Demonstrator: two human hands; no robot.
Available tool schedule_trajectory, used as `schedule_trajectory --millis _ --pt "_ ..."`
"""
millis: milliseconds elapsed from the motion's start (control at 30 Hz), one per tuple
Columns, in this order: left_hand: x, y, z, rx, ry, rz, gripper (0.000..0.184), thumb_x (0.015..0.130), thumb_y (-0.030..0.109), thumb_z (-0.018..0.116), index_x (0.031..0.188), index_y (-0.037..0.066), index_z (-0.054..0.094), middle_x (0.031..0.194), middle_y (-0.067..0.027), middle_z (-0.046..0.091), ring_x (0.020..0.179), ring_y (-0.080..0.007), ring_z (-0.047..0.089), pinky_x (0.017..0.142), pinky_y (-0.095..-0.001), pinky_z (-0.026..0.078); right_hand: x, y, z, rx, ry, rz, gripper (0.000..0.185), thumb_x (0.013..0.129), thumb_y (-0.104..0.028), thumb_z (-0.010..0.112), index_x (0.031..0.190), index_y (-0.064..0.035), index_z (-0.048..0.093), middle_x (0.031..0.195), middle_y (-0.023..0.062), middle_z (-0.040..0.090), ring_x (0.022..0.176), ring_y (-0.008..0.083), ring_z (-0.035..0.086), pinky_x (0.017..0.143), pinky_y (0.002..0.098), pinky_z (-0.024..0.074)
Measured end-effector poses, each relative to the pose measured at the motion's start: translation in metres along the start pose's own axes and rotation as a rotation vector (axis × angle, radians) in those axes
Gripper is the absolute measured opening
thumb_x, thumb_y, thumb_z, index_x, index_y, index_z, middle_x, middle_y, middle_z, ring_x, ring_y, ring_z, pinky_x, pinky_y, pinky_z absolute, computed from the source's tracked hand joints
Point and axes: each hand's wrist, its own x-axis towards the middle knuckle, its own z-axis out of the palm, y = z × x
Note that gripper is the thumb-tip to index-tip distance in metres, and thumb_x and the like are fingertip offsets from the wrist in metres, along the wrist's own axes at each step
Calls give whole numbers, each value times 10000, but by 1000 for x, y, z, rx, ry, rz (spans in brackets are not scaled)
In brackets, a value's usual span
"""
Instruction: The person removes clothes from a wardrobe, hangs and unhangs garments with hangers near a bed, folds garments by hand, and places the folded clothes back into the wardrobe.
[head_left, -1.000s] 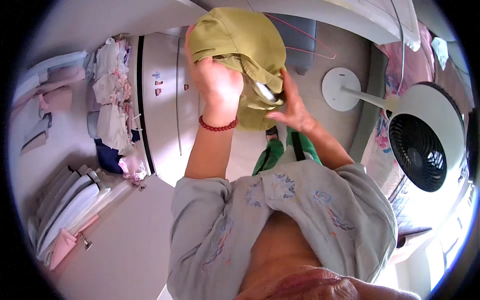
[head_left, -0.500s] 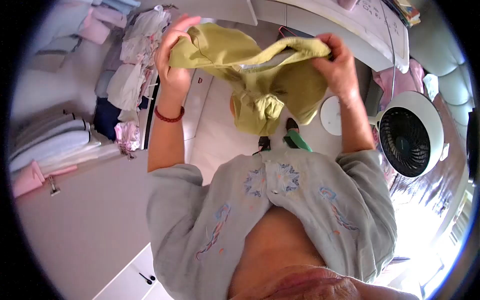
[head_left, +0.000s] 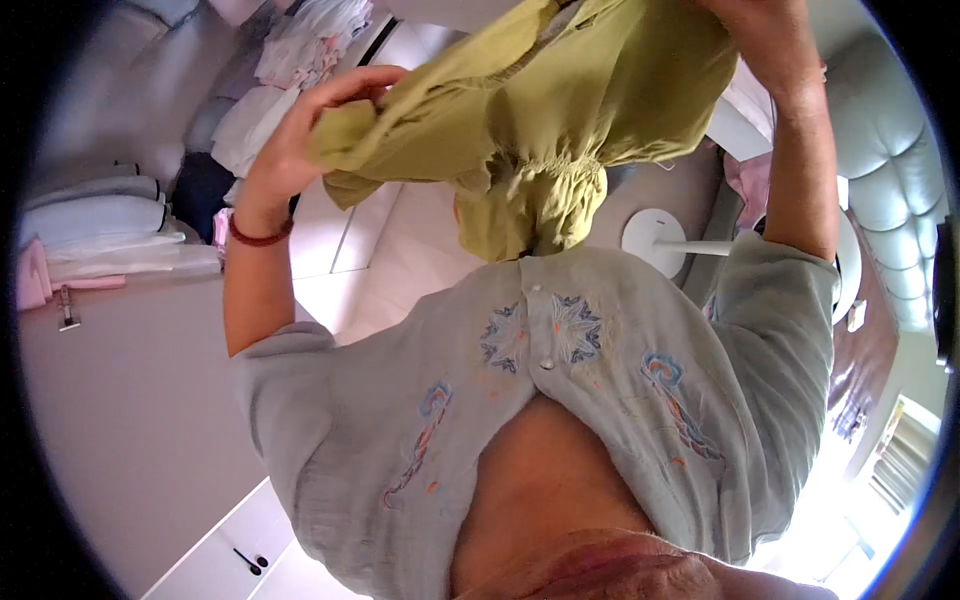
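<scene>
A yellow-green garment (head_left: 640, 90) with gathered elastic seams hangs spread out across the top of the view, its upper edge cut off by the frame. At its left end, my left hand (head_left: 295, 145), with a red bead bracelet at the wrist, has its fingers bent around the cloth, partly behind it. My right hand (head_left: 765, 35) grips the garment's upper right edge at the top of the frame, its fingertips partly out of view. The gathered lower part of the garment dangles in front of the grey embroidered shirt (head_left: 550, 300).
On the left are hanging light clothes (head_left: 250, 125), a row of garments on hangers (head_left: 100, 215) and a pale cabinet door (head_left: 120, 400). A white fan stand (head_left: 655, 240) is on the floor at the right, partly behind my right arm. Beyond it is a padded headboard (head_left: 885, 150).
The garment, bunched a second ago, has been spread wide and raised between my hands. My hands have moved apart, the right one up and to the right. The view has shifted too.
</scene>
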Motion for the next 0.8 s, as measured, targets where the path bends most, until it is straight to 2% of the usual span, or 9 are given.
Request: schedule_trajectory --millis 133,200,233,333,400,500,600,667,800 --pt "-40 -4 -28 -174 7 -18 711 646 192 732 1258 -38 454 1156 -90 556 1067 -153 531 940 -265 382 10 -2 -7 100 -32 -163 355 731 73 571 1077 -1 550 928 49 576 836 128 554 761 253 467" --pt "-49 -4 -37 -357 -77 -75 637 690 137 700 1252 -35 453 1181 -89 542 1059 -166 539 936 -274 394 38 31 -28 169 -119 46 370 716 79 577 1075 -1 547 930 72 551 859 160 549 778 283 461" --pt "-49 -2 -40 -207 -55 -170 566 718 93 665 1233 -36 469 1166 -83 552 1050 -170 546 920 -284 407 7 -25 -8 -317 -37 -302 368 707 70 596 1065 4 544 952 100 534 896 192 537 794 315 450" --pt "-43 0 -44 185 -68 -313 395 792 -2 556 1182 -33 508 1143 -62 573 1039 -175 554 875 -306 438 15 -6 -8 -404 -230 -362 359 703 64 604 1053 8 544 961 106 538 911 201 530 796 315 440" --pt "-41 -13 -53 1054 265 -16 371 800 6 543 1168 -28 517 1060 -58 612 970 -190 580 834 -310 452 16 2 2 -407 -215 -580 324 716 64 598 1032 10 551 1023 118 540 916 192 520 790 305 437" --pt "-35 -6 -62 864 490 43 311 823 -13 483 1125 -8 556 1055 -79 631 951 -184 592 845 -287 442 7 4 2 5 -81 -97 192 781 41 574 972 21 567 965 65 592 858 133 534 765 268 443" --pt "-24 -3 -67 797 631 170 283 880 4 438 1127 13 578 1061 -91 638 958 -176 593 856 -273 432 3 18 2 444 22 112 145 809 23 568 951 1 580 862 12 596 787 94 535 726 231 443" --pt "-17 1 -64 1107 727 500 305 853 -36 455 1133 6 568 821 -101 584 702 -219 578 632 -283 451 2 18 2 460 91 104 107 825 -5 582 930 -23 586 804 -13 583 728 58 511 663 203 431" --pt "-10 29 -51 995 778 477 258 814 -72 448 1023 -21 591 918 -172 601 859 -320 596 753 -334 458 9 25 -3 385 233 25 58 835 -46 614 884 -29 588 724 -50 533 659 28 457 585 181 388"
